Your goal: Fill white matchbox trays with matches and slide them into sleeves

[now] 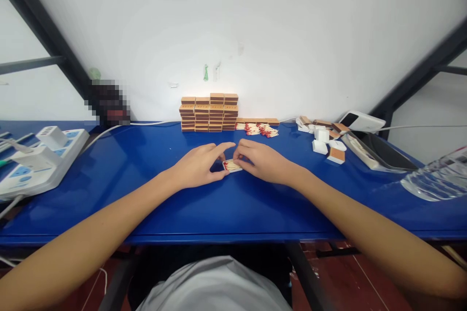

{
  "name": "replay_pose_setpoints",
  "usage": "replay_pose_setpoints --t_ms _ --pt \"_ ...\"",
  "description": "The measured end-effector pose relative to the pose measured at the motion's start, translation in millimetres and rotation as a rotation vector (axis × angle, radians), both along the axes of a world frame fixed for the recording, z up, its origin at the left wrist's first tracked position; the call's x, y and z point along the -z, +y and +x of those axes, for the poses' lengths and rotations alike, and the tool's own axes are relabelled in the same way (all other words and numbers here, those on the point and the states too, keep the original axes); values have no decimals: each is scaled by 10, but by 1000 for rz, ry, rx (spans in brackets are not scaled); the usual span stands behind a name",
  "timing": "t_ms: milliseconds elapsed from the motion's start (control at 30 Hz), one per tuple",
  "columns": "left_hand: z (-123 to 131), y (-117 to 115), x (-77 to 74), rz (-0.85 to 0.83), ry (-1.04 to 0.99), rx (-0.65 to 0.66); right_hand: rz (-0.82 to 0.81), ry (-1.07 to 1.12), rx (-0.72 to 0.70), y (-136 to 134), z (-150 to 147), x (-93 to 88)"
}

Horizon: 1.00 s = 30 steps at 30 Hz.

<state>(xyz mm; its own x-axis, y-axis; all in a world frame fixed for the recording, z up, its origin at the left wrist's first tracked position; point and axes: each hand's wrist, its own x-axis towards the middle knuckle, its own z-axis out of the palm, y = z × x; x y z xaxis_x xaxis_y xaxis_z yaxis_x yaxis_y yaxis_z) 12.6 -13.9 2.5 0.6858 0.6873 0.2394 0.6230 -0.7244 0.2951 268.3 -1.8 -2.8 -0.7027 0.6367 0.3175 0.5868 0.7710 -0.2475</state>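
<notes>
A small white matchbox tray (224,167) lies on the blue table in front of me, filled with matches (232,165) whose red heads point left. My left hand (199,165) grips the tray's left end between thumb and a bent finger, its index finger stretched out above. Over the right end, my right hand (261,159) has its thumb and fingers curled together, touching the matches or the tray. Whatever lies between those fingertips is hidden. Behind my hands, loose red-tipped matches (260,129) lie in piles beside stacked matchboxes (209,115).
A row of matchbox pieces (260,121) lies along the wall. To the right are scattered white trays and box sleeves (321,138), a white device (363,120), a dark open case (379,150) and a clear plastic bottle (438,175). A power strip (47,160) sits at left.
</notes>
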Motion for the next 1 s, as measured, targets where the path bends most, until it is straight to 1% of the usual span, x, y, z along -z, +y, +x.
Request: replay_pose_setpoints --t_ms 67,133,167,267,333,433,533,733,867,1000 --pt "0 2 3 -1 1 2 -47 49 -2 77 85 -25" --pt "-1 3 3 -1 -4 6 -42 54 60 208 236 -50" --pt "-1 3 3 -1 -8 7 -19 38 119 291 339 -56" --pt "-4 2 -1 -12 -15 8 56 -71 356 573 727 -40" --pt "-6 2 -4 -21 -14 10 66 -125 455 743 986 -5" --pt "-7 3 -8 -30 -12 12 59 -141 459 912 1246 55" --pt "-6 3 -14 -33 -10 9 31 -125 427 981 1320 110" --pt "-2 3 -6 -26 -14 16 31 -92 435 1011 1300 178" --pt "-6 3 -5 -27 -11 20 11 -114 451 1009 1309 174" --pt "-6 0 -15 -39 -4 13 -3 -107 429 990 1284 150"
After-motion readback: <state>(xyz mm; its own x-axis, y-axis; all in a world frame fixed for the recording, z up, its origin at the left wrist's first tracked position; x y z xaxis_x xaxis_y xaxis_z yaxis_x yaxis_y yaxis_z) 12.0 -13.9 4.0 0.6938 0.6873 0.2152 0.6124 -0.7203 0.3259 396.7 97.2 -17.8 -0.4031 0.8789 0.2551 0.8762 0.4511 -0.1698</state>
